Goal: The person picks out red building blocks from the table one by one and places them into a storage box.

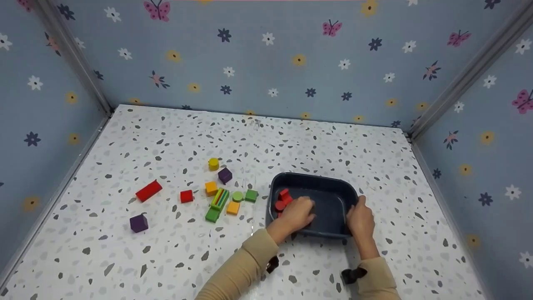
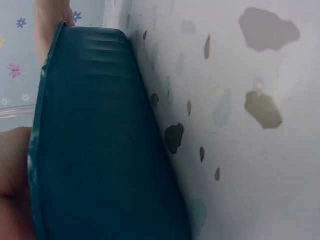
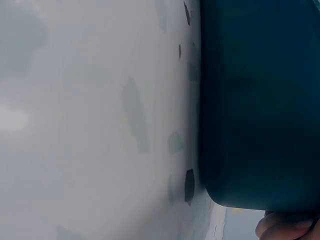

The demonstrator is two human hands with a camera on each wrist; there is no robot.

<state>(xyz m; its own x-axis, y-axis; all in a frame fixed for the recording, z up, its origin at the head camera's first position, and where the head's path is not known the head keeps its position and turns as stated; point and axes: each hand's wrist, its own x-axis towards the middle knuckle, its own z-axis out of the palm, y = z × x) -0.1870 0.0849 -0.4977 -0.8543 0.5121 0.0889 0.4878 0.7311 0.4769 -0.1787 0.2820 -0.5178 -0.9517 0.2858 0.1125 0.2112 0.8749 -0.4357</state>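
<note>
A dark blue plastic tub (image 1: pixel 329 235) stands on the speckled surface. My left hand (image 1: pixel 295 213) reaches over its near rim, fingers bent down inside; whether they hold anything is hidden. Beside those fingers, at the tub's left end, lie several red blocks (image 1: pixel 285 196). With my right hand (image 1: pixel 361 218) I grip the tub's right rim. The left wrist view shows the tub's outer wall (image 2: pixel 100 135) up close, with part of the left hand (image 2: pixel 15 185) over the rim. In the right wrist view, fingertips (image 3: pixel 285 227) of the right hand show at the tub's corner.
Left of the tub lie loose blocks: green (image 1: pixel 251 196), orange (image 1: pixel 233 208), yellow (image 1: pixel 213 164), purple (image 1: pixel 225 176) and red (image 1: pixel 186 196). A striped green piece (image 1: pixel 220 199) is among them. Farther left are a long red block (image 1: pixel 149 191) and a purple cube (image 1: pixel 139 223). Patterned walls (image 1: pixel 266 58) enclose the surface.
</note>
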